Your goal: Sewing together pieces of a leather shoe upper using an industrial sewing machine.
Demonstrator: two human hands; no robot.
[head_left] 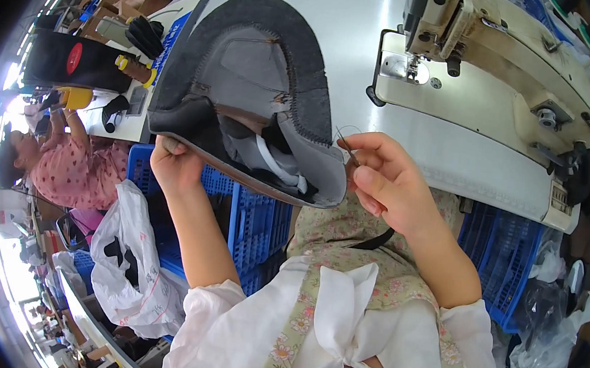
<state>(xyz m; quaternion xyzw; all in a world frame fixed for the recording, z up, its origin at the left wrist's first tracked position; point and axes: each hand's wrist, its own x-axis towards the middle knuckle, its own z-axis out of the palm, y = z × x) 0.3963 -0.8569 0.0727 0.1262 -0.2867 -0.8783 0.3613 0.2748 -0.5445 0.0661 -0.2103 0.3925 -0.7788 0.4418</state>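
Note:
A dark bag-like leather piece [310,78] with a grey lining and a stitched rim lies tilted over the table's near edge, its hollow facing up. Beneath its left near side, my left hand [178,168] grips the edge, with most of the fingers hidden under it. Inside the hollow shows a white curved strip [267,158]. At the piece's right corner, my right hand [392,183] is closed in a pinch on a thin dark sliver [350,155]. Fine loose threads stick up by those fingertips; whether the sliver is a tool or bunched thread is unclear.
A sewing machine [507,77] stands on the white table [370,19] at right. Blue crates [258,230] sit below the table's near edge, beside a white plastic bag [131,267]. Thread spools [136,70] stand at left, where another person [70,167] works.

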